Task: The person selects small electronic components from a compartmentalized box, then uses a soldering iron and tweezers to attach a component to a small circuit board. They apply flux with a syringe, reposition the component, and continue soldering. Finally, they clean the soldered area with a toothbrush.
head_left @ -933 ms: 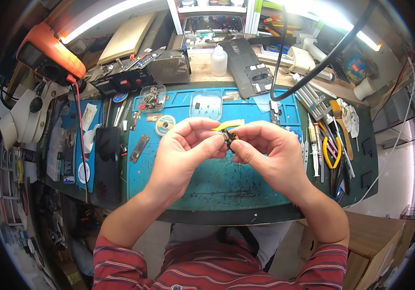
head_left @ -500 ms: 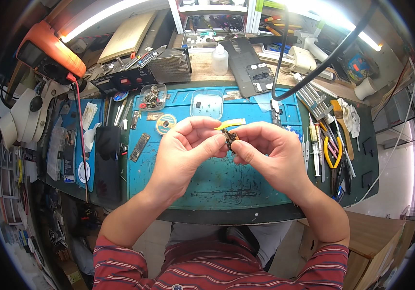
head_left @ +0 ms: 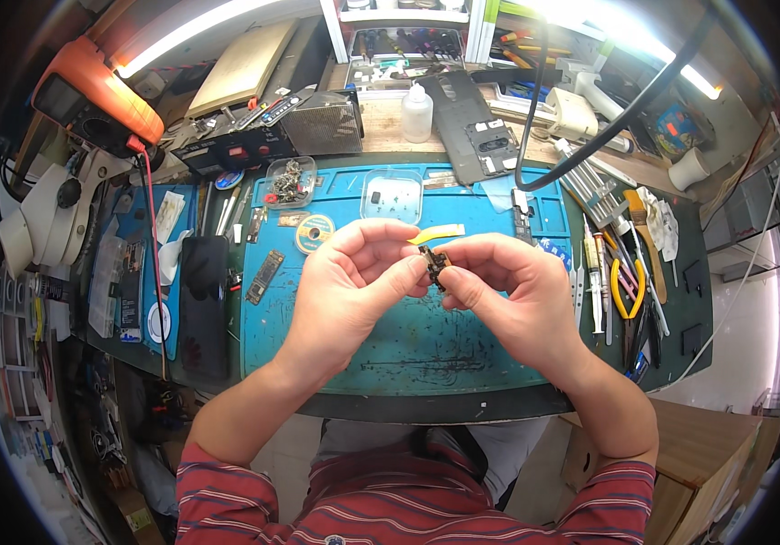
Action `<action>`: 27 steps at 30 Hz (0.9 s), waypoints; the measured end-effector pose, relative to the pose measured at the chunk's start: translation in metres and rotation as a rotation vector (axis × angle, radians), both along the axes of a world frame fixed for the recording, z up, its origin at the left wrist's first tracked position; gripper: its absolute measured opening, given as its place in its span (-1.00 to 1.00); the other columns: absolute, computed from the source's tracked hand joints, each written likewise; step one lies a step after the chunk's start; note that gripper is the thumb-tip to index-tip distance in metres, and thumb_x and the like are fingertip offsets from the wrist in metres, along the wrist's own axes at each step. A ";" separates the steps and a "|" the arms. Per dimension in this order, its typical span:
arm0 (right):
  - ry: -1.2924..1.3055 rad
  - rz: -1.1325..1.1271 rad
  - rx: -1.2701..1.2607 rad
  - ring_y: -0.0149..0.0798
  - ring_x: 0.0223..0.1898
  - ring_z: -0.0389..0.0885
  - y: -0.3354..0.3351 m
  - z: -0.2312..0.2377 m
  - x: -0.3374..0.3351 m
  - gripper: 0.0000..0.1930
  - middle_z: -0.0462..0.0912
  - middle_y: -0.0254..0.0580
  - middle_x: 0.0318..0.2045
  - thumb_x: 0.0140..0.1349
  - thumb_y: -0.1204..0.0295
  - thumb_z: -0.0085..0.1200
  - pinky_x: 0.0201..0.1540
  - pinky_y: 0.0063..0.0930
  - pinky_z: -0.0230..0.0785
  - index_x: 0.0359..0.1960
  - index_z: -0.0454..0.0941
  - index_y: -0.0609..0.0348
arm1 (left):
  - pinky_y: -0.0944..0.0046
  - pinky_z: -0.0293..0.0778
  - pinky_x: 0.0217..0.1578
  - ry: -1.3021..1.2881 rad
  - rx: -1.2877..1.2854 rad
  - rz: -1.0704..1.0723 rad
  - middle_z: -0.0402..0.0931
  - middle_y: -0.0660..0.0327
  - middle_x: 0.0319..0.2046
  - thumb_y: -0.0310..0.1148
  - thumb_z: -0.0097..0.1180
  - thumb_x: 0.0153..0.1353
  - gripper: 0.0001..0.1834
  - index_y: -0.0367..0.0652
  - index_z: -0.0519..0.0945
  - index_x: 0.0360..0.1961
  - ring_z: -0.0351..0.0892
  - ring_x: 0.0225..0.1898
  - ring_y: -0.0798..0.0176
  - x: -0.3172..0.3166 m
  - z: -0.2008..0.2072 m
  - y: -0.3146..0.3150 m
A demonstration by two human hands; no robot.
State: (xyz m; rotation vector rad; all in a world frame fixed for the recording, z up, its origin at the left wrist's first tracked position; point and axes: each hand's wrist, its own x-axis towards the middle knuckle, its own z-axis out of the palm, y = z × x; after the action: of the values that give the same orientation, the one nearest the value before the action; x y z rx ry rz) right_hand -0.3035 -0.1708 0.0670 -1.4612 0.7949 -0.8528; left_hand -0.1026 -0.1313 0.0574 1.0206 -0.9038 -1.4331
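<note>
Between both hands, above the blue work mat (head_left: 390,354), is a small dark part (head_left: 435,266) with gold-coloured spots; it looks like a phone circuit board piece. My left hand (head_left: 358,277) pinches its left edge between thumb and fingers. From the other side my right hand (head_left: 503,282) grips it, thumb on top and forefinger behind. Just beyond the fingertips lies a yellow and white strip (head_left: 440,233) on the mat. Fingers cover much of the part's edges.
Left on the mat are a long circuit board (head_left: 265,276), a wire spool (head_left: 314,233) and a box of small metal parts (head_left: 290,182). A clear box (head_left: 392,195) and white bottle (head_left: 417,113) stand behind. Yellow-handled pliers (head_left: 627,291) lie right; a black cable (head_left: 626,118) arches overhead.
The part has turned slightly in my fingers, showing more of its face. Both hands stay in nearly the same place, and the whole view has shifted a little.
</note>
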 end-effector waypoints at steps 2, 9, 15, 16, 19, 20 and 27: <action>0.009 -0.008 -0.018 -0.47 -0.29 0.73 0.000 0.000 0.000 -0.79 0.76 -0.18 -0.14 0.36 0.56 0.21 -0.19 -0.59 0.59 -0.01 0.67 0.36 | 0.32 0.64 -0.05 -0.008 -0.015 0.000 0.67 0.14 -0.12 -0.53 0.29 0.34 -0.66 -0.34 0.53 0.09 0.69 -0.15 0.34 -0.001 -0.001 0.000; 0.029 -0.023 -0.088 -0.42 -0.26 0.76 0.000 -0.002 0.000 -0.79 0.76 -0.16 -0.15 0.34 0.58 0.22 -0.17 -0.56 0.60 -0.02 0.67 0.36 | 0.34 0.63 -0.09 -0.012 -0.018 -0.019 0.67 0.17 -0.13 -0.50 0.26 0.37 -0.75 -0.31 0.56 0.02 0.68 -0.15 0.37 -0.002 -0.001 0.002; 0.043 -0.013 -0.143 -0.39 -0.24 0.77 -0.001 0.000 -0.001 -0.81 0.76 -0.13 -0.14 0.33 0.58 0.22 -0.15 -0.53 0.61 -0.06 0.67 0.38 | 0.35 0.62 -0.07 -0.065 -0.043 -0.043 0.67 0.20 -0.15 -0.49 0.25 0.39 -0.83 -0.29 0.58 -0.05 0.67 -0.13 0.39 -0.001 -0.002 0.005; 0.048 -0.009 -0.154 -0.38 -0.24 0.77 -0.001 0.001 -0.001 -0.81 0.75 -0.13 -0.15 0.33 0.58 0.22 -0.15 -0.53 0.61 -0.06 0.67 0.38 | 0.35 0.62 -0.07 -0.066 -0.051 -0.043 0.67 0.21 -0.15 -0.49 0.25 0.39 -0.83 -0.29 0.59 -0.05 0.67 -0.12 0.39 -0.001 -0.001 0.005; 0.053 -0.005 -0.155 -0.39 -0.23 0.76 -0.001 0.001 -0.002 -0.83 0.75 -0.15 -0.17 0.32 0.55 0.24 -0.20 -0.54 0.58 -0.10 0.67 0.36 | 0.35 0.61 -0.03 -0.038 -0.064 -0.048 0.66 0.23 -0.15 -0.50 0.25 0.38 -0.84 -0.28 0.59 -0.06 0.67 -0.11 0.41 -0.002 0.000 0.007; 0.055 -0.008 -0.155 -0.40 -0.24 0.75 -0.001 0.001 -0.002 -0.83 0.75 -0.16 -0.19 0.31 0.54 0.24 -0.22 -0.55 0.57 -0.11 0.67 0.34 | 0.35 0.60 -0.01 -0.036 -0.065 -0.052 0.66 0.24 -0.15 -0.51 0.25 0.38 -0.84 -0.28 0.59 -0.07 0.67 -0.11 0.41 -0.002 -0.001 0.007; 0.104 0.015 -0.177 -0.45 -0.32 0.66 -0.001 0.005 -0.005 -0.88 0.71 -0.22 -0.26 0.29 0.50 0.25 -0.27 -0.55 0.51 -0.20 0.65 0.28 | 0.37 0.59 0.00 -0.149 -0.167 -0.028 0.67 0.27 -0.17 -0.57 0.23 0.35 -0.86 -0.26 0.62 -0.10 0.67 -0.12 0.45 -0.007 0.002 0.012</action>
State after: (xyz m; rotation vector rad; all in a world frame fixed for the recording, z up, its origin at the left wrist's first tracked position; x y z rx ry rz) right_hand -0.3088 -0.1717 0.0719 -1.6765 0.8009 -0.8589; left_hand -0.1101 -0.1195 0.0590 1.0014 -1.1311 -1.2935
